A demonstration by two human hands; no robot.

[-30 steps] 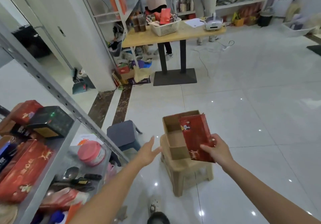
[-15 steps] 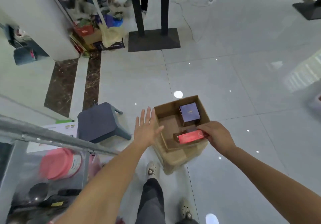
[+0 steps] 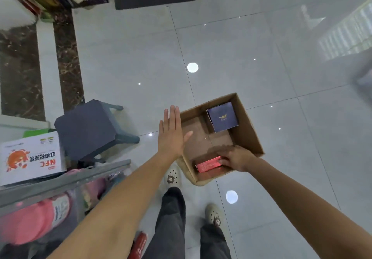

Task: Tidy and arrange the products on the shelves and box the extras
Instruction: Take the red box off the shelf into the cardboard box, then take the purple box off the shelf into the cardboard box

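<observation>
1. The open cardboard box (image 3: 246, 130) stands on the floor area in front of the person, on a beige stool (image 3: 185, 169) of which only a small edge shows below the box's near corner.
2. The right hand (image 3: 237, 159) reaches into the near part of the cardboard box. Its fingers curl down over the right end of a red box (image 3: 207, 165) and hold it there.
3. The red box lies on its side along the near wall of the cardboard box, touching the bottom or very close to it; I cannot tell which.
4. A navy box (image 3: 222, 117) with a small gold mark on top stands in the far corner of the cardboard box, well apart from the red box.
5. The left hand (image 3: 171, 136) is flat, with straight fingers held together and the thumb spread. It holds nothing and hovers just beside the left wall of the cardboard box; the thumb reaches over the rim.
6. To the left stands a dark grey stool (image 3: 88, 130). Near it lies a white carton (image 3: 30, 158) with an orange print.
7. At the lower left, a grey shelf rail (image 3: 64, 180) crosses the view, and under it there is a blurred container with a pink lid (image 3: 34, 218).
8. The person's two light shoes (image 3: 173, 176) stand on the glossy tile floor (image 3: 241, 47), near the cardboard box.
</observation>
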